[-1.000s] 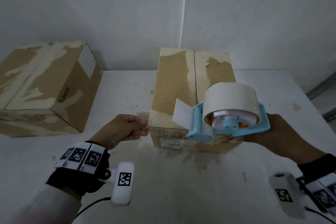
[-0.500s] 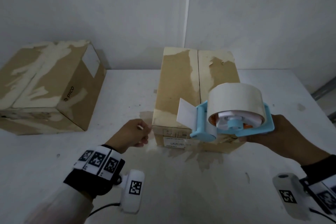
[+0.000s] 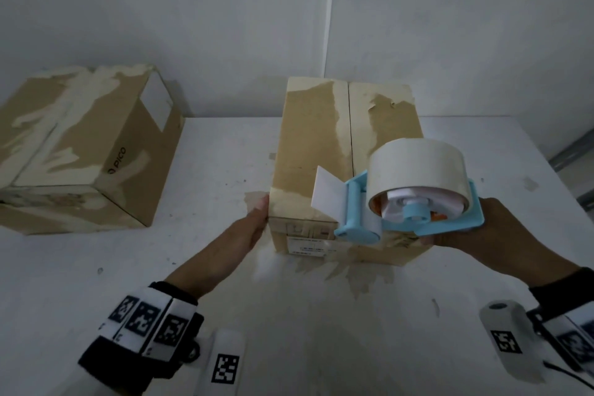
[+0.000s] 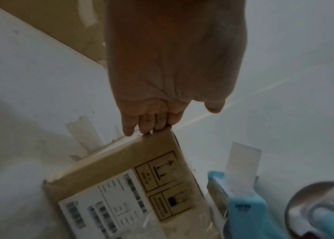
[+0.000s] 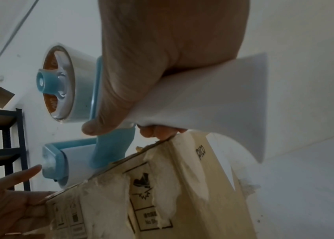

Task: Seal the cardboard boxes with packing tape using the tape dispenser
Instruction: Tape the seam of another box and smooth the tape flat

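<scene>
Head view, with both wrist views. The centre box stands on the white desk, its two top flaps meeting along an untaped seam that runs from 6 o'clock toward 12 o'clock. The left hand lies flat against the box's near corner at about 9 o'clock, fingers straight and touching the edge; this grip holds nothing and only steadies. The right hand is curled round the white handle of the blue tape dispenser, which hovers over the near top edge of the box with the tape roll at 3 o'clock of the seam. A loose tape tab sticks out at 9 o'clock of the roller, free of the cardboard.

Judged step: placing the first tape end. To do it well, the dispenser should probably shift toward 9 o'clock until the tab centres on the seam, the tab be pressed onto the near face just below the top edge, and the pull then run straight toward 12 o'clock with steady downward pressure. The left hand should resist that push so the box does not slide. The torn, patchy cardboard surface may weaken adhesion, so firm rolling matters.

A second box rests well apart at 9 o'clock; whether it is sealed cannot be told
</scene>
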Demonstrator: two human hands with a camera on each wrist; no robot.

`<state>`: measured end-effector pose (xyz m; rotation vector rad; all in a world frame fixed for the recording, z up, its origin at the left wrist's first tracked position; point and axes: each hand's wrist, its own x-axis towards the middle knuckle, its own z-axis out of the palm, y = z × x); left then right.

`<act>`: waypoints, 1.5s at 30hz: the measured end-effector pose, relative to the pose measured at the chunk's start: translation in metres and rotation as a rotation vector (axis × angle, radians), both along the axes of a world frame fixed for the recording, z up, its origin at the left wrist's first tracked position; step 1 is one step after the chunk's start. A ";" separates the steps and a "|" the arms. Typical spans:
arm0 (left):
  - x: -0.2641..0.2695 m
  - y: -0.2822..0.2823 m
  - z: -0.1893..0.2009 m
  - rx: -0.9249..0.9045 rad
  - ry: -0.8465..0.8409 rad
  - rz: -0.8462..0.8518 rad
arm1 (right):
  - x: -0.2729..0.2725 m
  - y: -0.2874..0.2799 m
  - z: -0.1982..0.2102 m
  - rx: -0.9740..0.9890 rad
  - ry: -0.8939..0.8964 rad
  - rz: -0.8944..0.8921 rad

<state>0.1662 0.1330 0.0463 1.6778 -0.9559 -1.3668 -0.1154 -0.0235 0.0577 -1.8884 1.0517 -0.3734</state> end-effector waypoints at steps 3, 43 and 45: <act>-0.002 0.004 -0.002 0.111 -0.037 -0.056 | 0.003 -0.001 0.000 0.000 -0.006 0.023; -0.002 -0.051 -0.007 -0.035 -0.381 0.076 | -0.100 -0.036 0.034 -0.081 0.218 0.007; -0.002 -0.052 -0.006 -0.043 -0.388 0.069 | -0.104 -0.036 0.031 -0.077 0.199 0.006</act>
